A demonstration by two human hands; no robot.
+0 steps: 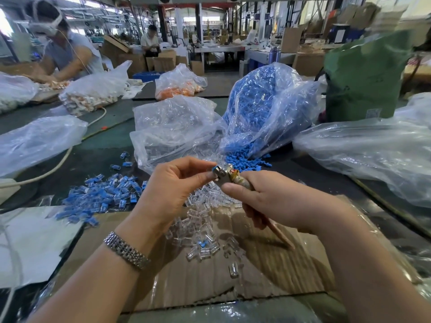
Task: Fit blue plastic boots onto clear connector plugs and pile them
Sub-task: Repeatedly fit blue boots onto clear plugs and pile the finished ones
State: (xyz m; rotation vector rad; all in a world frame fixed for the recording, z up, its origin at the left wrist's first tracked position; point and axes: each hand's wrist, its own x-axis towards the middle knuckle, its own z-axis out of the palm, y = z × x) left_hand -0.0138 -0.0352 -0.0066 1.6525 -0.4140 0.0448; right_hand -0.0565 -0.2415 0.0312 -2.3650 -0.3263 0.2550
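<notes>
My left hand (173, 183) pinches a clear connector plug with a blue boot (217, 172) at its fingertips, above the table. Against that plug is the tip of a wooden-handled tool (242, 180), which my right hand (277, 199) grips; the handle sticks out below my palm. Loose clear plugs (200, 231) lie scattered on the cardboard sheet (210, 283) under my hands. A pile of fitted blue-and-clear pieces (102, 194) lies to the left. Loose blue boots (247, 159) spill from a big bag (268, 108) behind.
A bag of clear plugs (172, 127) sits just behind my hands. Other plastic bags (373, 155) lie right and left (37, 141). A green sack (366, 78) stands back right. A white cable (58, 164) crosses the left. Another person (63, 47) works at the far left.
</notes>
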